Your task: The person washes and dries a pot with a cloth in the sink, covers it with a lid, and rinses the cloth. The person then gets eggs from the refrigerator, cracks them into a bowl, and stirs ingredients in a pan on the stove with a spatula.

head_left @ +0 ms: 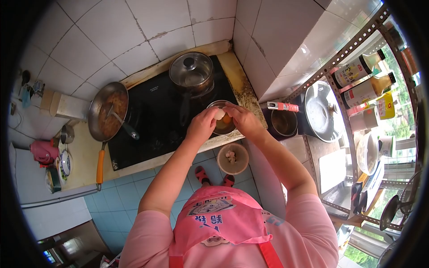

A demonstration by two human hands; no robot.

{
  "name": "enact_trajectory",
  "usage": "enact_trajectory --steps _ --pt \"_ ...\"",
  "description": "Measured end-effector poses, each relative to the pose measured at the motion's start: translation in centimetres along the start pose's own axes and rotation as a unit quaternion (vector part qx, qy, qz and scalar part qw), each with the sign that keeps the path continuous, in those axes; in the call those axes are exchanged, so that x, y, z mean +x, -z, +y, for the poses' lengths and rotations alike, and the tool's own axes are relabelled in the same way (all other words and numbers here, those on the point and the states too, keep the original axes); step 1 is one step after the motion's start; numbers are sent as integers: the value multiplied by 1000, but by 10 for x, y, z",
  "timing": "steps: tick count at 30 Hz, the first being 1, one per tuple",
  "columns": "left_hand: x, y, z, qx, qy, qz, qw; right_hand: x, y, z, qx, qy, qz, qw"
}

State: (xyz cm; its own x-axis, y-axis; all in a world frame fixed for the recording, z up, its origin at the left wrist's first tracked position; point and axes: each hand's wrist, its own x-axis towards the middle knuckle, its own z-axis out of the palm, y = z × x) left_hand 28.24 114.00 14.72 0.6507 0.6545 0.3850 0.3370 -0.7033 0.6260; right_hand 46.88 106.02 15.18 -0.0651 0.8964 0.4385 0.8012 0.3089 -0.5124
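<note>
Both hands meet over a metal bowl (219,103) on the front right of the black cooktop. My left hand (202,123) pinches a pale eggshell (219,114) above the bowl. My right hand (246,119) closes in from the other side, its fingertips against the shell. An orange egg yolk (226,119) shows in the bowl below. How much shell sits in my right fingers is partly hidden.
A lidded glass pot (191,71) stands behind on the cooktop (149,118). A frying pan (96,111) with food and a spatula (120,120) is at left. A small saucepan (283,123) stands at right. On the floor, a bin (233,165) holds shells.
</note>
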Motion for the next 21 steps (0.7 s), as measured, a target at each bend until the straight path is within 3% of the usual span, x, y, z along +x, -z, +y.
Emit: enact_trajectory --steps 21 --pt "4 7 6 15 -12 -1 1000 4 2 -4 66 -42 0 997"
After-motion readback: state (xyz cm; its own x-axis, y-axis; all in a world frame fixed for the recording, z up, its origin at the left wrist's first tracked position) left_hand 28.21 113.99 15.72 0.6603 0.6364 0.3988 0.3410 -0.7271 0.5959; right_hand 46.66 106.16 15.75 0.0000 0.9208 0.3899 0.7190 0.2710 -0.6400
